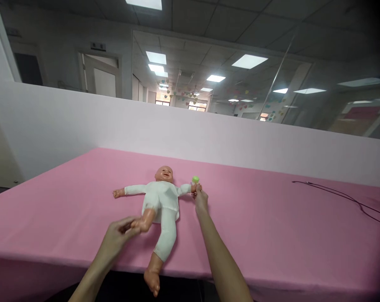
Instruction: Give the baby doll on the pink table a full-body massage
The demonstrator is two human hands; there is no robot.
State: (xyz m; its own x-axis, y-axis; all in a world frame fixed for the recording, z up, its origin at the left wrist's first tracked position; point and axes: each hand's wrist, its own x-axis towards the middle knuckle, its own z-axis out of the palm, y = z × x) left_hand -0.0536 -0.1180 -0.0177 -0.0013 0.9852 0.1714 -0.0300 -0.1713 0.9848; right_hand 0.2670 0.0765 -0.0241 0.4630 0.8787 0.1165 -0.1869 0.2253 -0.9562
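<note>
A baby doll (167,197) with a white cloth body lies on its back on a pink-covered table (255,235), its head toward the wall. My left hand (116,237) is closed around one of its feet, and that leg is bent up. The other leg stretches out past the table's front edge. My right hand (201,199) is closed at the doll's hand on the right side. Just beyond those fingers sits a small light-green object (195,179), partly hidden; whether I touch it, I cannot tell.
Dark thin cables (340,193) lie across the table's right side. A low white partition (183,130) with glass above it runs along the far edge. The pink cloth hangs over the front edge.
</note>
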